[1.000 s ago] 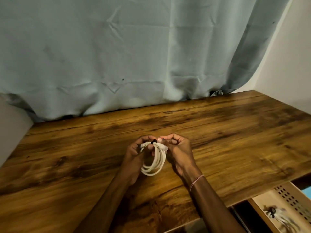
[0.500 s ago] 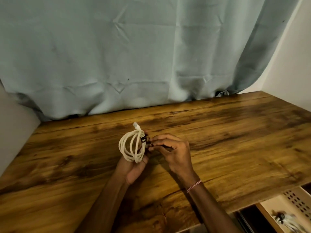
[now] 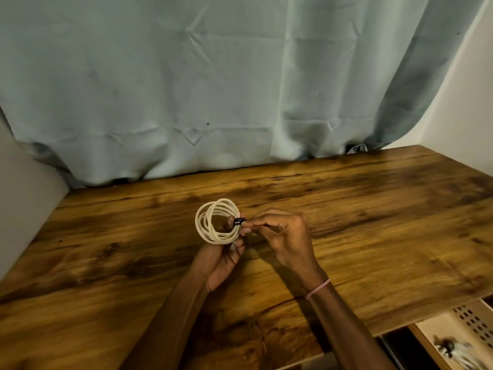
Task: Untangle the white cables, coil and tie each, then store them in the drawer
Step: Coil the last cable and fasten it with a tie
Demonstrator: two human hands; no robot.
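The left forearm (image 3: pixel 170 316) and right forearm (image 3: pixel 346 329) were bare from the frame's 6 o'clock edge up to the left hand (image 3: pixel 221 260) and right hand (image 3: pixel 288 236). A thin twisted thread bracelet (image 3: pixel 318 288), red and white, circled the right wrist, at 5 o'clock from that hand.

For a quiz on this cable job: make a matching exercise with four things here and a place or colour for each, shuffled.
Things:
1 coil
2 tie
3 drawer
4 bracelet

Descriptions:
A red and white, on the right wrist
B white, held in the left hand
C black, wrapped round the coil
D open, bottom right, below the table edge

Pairs: 1-B; 2-C; 3-D; 4-A
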